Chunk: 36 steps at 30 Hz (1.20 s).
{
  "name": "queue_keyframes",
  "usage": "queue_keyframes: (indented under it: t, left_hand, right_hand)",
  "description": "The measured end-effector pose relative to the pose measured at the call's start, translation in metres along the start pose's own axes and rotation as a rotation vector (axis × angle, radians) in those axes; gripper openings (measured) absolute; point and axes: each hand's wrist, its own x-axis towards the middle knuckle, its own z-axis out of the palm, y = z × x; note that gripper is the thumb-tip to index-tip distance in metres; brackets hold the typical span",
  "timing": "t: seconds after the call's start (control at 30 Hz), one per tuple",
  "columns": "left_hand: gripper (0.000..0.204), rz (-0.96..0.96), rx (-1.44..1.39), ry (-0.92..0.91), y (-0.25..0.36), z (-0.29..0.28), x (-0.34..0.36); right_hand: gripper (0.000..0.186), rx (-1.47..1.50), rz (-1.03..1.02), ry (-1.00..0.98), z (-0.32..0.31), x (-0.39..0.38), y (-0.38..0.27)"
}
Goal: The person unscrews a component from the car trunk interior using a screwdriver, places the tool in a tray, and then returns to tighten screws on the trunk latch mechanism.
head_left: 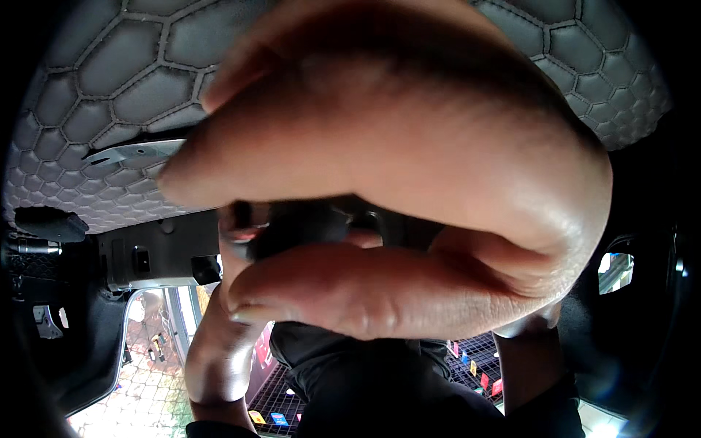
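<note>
My right hand point(409, 160) fills the upper middle, very close. Its fingers reach left in a curve, and the thumb lies apart below them, with a gap between. Nothing shows gripped in that gap. Behind it, partly covered, is my left hand point(232, 252), its forearm rising from the lower left. A dark rounded object point(303, 228) shows beside the left hand, which seems closed on it; its kind cannot be made out. Above both hands spreads a grey quilted panel point(120, 66) with hexagon stitching. A slim metal bracket point(139, 150) on it ends near my right fingertips.
A black padded block point(51, 223) is under the panel's left edge. Below it runs a dark trim panel point(164, 244). An opening at lower left shows paved ground point(150, 383). A black grid surface with small coloured pieces point(478, 358) lies below. At right is a small opening point(615, 274).
</note>
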Motion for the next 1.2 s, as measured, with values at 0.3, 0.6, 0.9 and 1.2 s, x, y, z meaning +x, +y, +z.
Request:
queue_keyframes:
  t: [0.3, 0.6, 0.9, 1.2]
  left_hand:
    - [0.040, -0.094, -0.183, 0.101, -0.013, 0.026, -0.019]
    - [0.034, -0.113, -0.113, 0.173, -0.005, 0.028, -0.004]
    - [0.045, -0.217, -0.513, 0.189, 0.006, 0.020, -0.009]
    - [0.029, -0.023, -0.025, 0.197, 0.009, 0.025, 0.002]
  right_hand:
    - [0.029, 0.008, -0.007, -0.019, -0.001, 0.005, -0.003]
    - [0.029, -0.033, -0.034, -0.088, 0.013, 0.001, 0.001]
    - [0.029, -0.082, -0.047, -0.061, 0.005, -0.002, -0.012]
    - [0.029, -0.076, -0.105, -0.113, 0.011, 0.001, -0.004]
